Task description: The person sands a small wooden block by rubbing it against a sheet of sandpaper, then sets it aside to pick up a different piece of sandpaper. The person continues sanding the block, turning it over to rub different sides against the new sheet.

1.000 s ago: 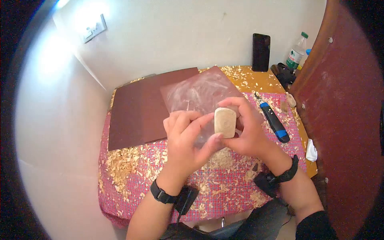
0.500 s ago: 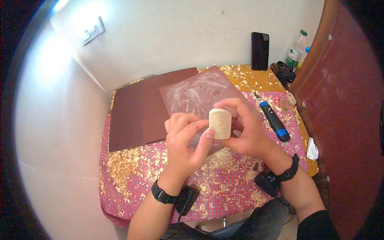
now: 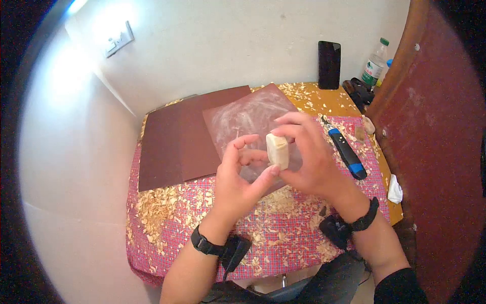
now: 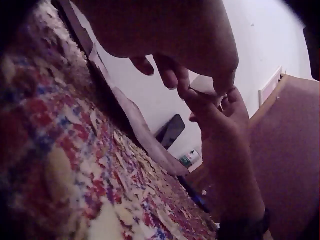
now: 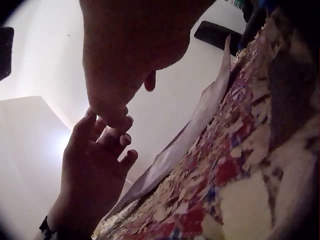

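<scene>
A small pale wooden block (image 3: 278, 152) with rounded corners is held up between both hands over the middle of the table, its narrow side towards the head camera. My right hand (image 3: 314, 159) grips it from the right, fingertips at its top and thumb low down. From the left, my left hand (image 3: 243, 169) pinches its lower part, the thumb at the bottom edge and a finger at the left face; the index finger stands bent off it. In the left wrist view part of the block (image 4: 204, 84) shows between the fingers. Below lies a dust-whitened sandpaper sheet (image 3: 248, 116).
Darker brown sandpaper sheets (image 3: 164, 137) lie at the left. Wood shavings (image 3: 154, 207) cover the red checked cloth (image 3: 195, 243). A black-and-blue tool (image 3: 347, 153) lies at the right. A phone (image 3: 329, 66) leans on the wall, near a bottle (image 3: 374, 66).
The block has turned from showing its broad face to showing its narrow side. My left index finger has lifted away from it, and the right fingers have shifted over its top.
</scene>
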The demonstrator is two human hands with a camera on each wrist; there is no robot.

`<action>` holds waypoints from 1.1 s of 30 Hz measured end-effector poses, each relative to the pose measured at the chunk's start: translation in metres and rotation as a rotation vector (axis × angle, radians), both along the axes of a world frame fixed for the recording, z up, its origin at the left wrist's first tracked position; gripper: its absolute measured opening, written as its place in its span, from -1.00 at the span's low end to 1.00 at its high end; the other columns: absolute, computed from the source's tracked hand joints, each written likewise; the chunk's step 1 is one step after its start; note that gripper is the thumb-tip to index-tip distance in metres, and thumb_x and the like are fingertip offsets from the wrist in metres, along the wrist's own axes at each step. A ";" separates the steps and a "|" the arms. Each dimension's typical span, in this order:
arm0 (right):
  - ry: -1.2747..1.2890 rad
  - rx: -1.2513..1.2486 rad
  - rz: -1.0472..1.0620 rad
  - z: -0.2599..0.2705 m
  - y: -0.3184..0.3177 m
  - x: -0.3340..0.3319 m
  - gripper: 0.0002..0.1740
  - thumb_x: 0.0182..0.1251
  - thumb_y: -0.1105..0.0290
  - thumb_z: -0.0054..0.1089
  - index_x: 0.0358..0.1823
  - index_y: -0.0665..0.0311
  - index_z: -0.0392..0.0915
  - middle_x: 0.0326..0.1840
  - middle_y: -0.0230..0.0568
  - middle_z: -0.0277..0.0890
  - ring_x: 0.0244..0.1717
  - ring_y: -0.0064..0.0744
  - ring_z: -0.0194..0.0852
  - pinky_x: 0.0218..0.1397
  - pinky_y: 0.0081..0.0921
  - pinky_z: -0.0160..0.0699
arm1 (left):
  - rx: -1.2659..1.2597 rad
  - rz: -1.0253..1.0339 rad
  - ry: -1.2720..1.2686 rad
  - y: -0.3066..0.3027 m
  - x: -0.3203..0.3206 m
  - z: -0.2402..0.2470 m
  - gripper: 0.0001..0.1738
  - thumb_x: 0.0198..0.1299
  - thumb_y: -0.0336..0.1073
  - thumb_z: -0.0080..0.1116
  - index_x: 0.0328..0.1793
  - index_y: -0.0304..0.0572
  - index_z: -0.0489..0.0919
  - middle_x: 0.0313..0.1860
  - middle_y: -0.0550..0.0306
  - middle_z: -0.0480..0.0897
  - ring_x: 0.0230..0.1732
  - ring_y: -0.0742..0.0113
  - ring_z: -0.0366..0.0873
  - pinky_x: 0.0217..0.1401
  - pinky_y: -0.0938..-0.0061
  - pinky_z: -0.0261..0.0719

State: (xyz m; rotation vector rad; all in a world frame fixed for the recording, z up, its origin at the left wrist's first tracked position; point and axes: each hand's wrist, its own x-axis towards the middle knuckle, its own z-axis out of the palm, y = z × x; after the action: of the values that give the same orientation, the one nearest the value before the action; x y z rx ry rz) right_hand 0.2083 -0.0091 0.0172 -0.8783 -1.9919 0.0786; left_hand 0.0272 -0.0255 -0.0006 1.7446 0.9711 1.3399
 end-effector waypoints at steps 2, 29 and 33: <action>0.088 -0.007 0.110 -0.005 0.004 0.000 -0.32 -0.16 0.49 0.41 0.12 0.22 0.41 0.01 -0.06 0.42 0.06 -0.01 0.45 0.10 -0.25 0.48 | -0.037 -0.053 -0.081 0.001 0.002 -0.004 -0.40 0.16 -0.30 0.33 0.29 -0.25 0.34 -0.14 0.09 0.69 -0.08 0.38 0.59 0.09 0.42 0.48; 0.161 -0.184 0.102 -0.008 0.004 0.001 -0.25 -0.07 0.41 0.51 0.22 0.23 0.39 -0.03 -0.19 0.46 -0.18 -0.33 0.50 -0.21 -0.47 0.52 | -0.099 -0.085 -0.137 0.003 0.001 -0.005 -0.47 0.24 -0.45 0.23 0.32 -0.35 0.36 -0.17 0.13 0.68 -0.13 0.50 0.55 0.02 0.56 0.49; 0.162 -0.179 0.093 -0.006 0.003 0.000 -0.26 -0.08 0.40 0.52 0.21 0.23 0.40 -0.04 -0.19 0.48 -0.17 -0.31 0.51 -0.21 -0.47 0.54 | -0.113 -0.091 -0.190 0.001 0.002 -0.003 -0.50 0.27 -0.40 0.19 0.32 -0.33 0.38 -0.22 0.18 0.67 -0.20 0.56 0.49 -0.02 0.58 0.44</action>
State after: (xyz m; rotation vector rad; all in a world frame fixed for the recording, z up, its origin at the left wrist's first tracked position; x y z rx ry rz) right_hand 0.2087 -0.0061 0.0113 -0.8629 -1.8938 0.3751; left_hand 0.0292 -0.0240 -0.0036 1.5288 0.8351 1.3388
